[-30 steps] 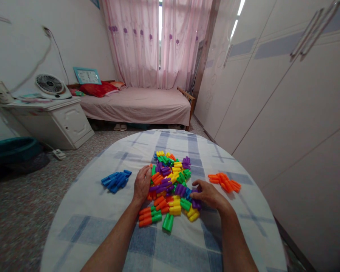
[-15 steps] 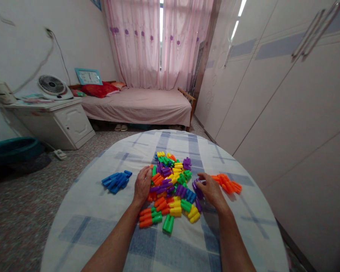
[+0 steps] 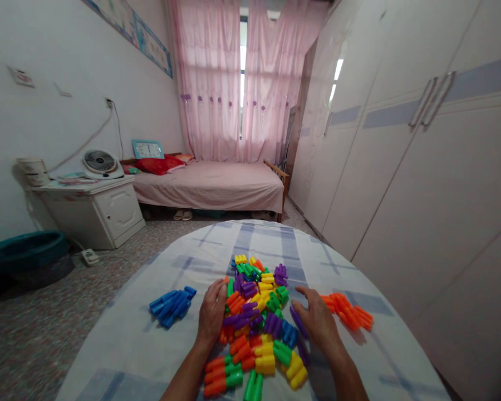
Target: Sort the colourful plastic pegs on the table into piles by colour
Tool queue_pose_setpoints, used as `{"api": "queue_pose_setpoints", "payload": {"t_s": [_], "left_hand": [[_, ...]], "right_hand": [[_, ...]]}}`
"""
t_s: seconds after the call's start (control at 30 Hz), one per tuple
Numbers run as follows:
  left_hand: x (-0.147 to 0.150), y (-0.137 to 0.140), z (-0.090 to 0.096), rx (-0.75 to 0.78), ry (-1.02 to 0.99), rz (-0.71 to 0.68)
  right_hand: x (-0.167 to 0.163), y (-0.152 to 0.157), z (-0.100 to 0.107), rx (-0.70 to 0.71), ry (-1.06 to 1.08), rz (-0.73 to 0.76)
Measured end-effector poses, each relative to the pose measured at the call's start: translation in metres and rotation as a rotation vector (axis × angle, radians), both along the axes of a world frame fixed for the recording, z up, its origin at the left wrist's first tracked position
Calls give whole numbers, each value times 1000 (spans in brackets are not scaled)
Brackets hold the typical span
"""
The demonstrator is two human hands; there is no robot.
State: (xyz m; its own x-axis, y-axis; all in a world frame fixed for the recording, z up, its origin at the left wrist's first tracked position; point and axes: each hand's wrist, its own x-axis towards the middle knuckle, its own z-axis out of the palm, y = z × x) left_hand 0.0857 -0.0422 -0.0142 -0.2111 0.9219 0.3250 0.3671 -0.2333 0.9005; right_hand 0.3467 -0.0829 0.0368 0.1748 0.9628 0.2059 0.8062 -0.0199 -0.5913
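Note:
A heap of multicoloured plastic tube blocks (image 3: 265, 305), in orange, yellow, green, purple and blue, lies on the table. My left hand (image 3: 212, 313) rests along the heap's left side with its fingers stretched out, touching the blocks there; some fingertips are hidden. At the right side, my right hand (image 3: 319, 318) is over a purple block (image 3: 299, 322), index finger and thumb apart. The block lies by the thumb, and part of it is hidden by the hand. A group of blue blocks (image 3: 172, 306) lies to the left, and orange blocks (image 3: 347, 311) lie just right of my right hand.
The round table wears a white and blue checked cloth (image 3: 146, 356). Beyond it stand a bed (image 3: 209, 184) and pink curtains (image 3: 217, 72). A white cabinet (image 3: 121, 214) carries a fan (image 3: 101, 162), near a teal bin (image 3: 27, 248). Tall wardrobes (image 3: 434, 211) line the right.
The view has tilted up, so the table appears lower. My right hand's fingers have spread apart over the purple blocks. My left hand keeps its place by the heap.

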Motion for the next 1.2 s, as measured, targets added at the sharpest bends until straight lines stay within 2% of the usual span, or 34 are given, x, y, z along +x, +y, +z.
{"api": "queue_pose_setpoints", "payload": {"t_s": [0.3,0.43,0.57,0.8,1.1,1.2], "left_hand": [[1,2,-3,-13,-34,10],[1,2,-3,-20,-41,9],[1,3,-3,-43,-52,16],[1,2,-3,-29,-40,14],[0,-1,1,-44,-3,-13],[0,0,1,-35,7,-17]], "right_hand": [[-4,44,-10,92,-37,68],[-7,57,-15,81,-55,114],[-9,61,-22,81,-32,130],[-6,66,-34,133,108,72],[1,69,-32,126,137,79],[5,69,-30,161,187,36]]}}
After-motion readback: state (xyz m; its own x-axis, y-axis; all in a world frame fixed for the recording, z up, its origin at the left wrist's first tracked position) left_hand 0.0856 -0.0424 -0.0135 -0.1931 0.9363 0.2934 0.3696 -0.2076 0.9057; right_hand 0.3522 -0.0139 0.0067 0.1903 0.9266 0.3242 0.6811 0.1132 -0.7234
